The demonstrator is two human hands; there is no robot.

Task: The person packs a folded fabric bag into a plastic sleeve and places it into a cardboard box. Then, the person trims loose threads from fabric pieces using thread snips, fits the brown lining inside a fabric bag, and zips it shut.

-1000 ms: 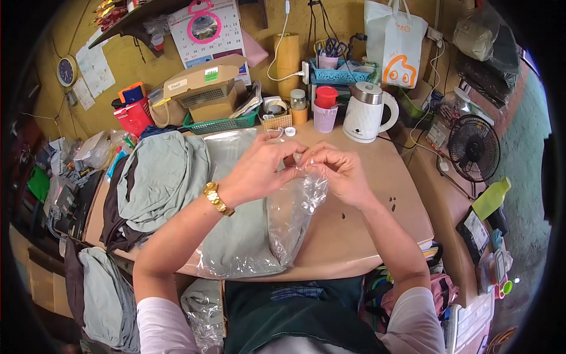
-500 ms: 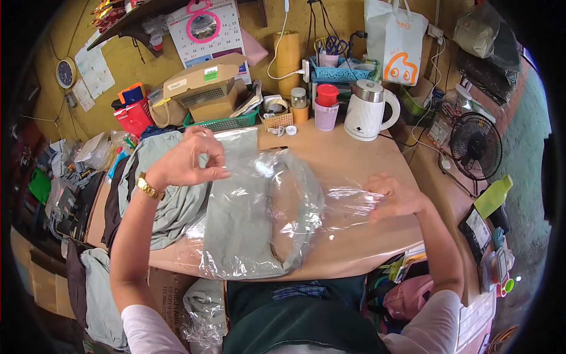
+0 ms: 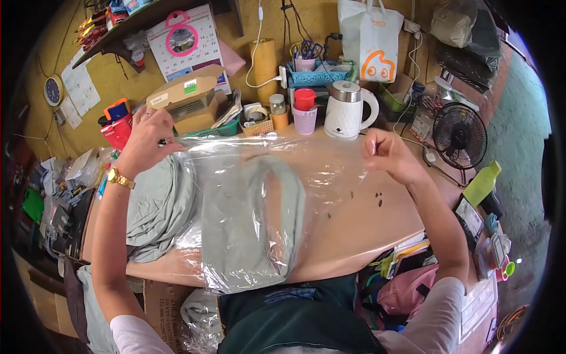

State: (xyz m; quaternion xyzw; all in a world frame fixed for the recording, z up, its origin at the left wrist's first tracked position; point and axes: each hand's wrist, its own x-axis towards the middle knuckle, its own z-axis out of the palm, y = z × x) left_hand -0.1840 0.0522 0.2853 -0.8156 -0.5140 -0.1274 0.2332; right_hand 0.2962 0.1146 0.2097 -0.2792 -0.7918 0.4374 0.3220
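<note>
Head view: left hand (image 3: 152,138) and right hand (image 3: 391,157) pinched the far edge of a plastic bag (image 3: 324,168) between their fingers, well apart; a grey garment (image 3: 230,230) lay inside it on the counter (image 3: 371,230); left of it lay piled cloth (image 3: 159,212).

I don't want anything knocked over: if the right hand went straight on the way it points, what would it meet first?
Probably the white kettle, on its handle side, standing beyond the right hand. Depth is unclear from this one view, so the hand might pass above it.
</note>
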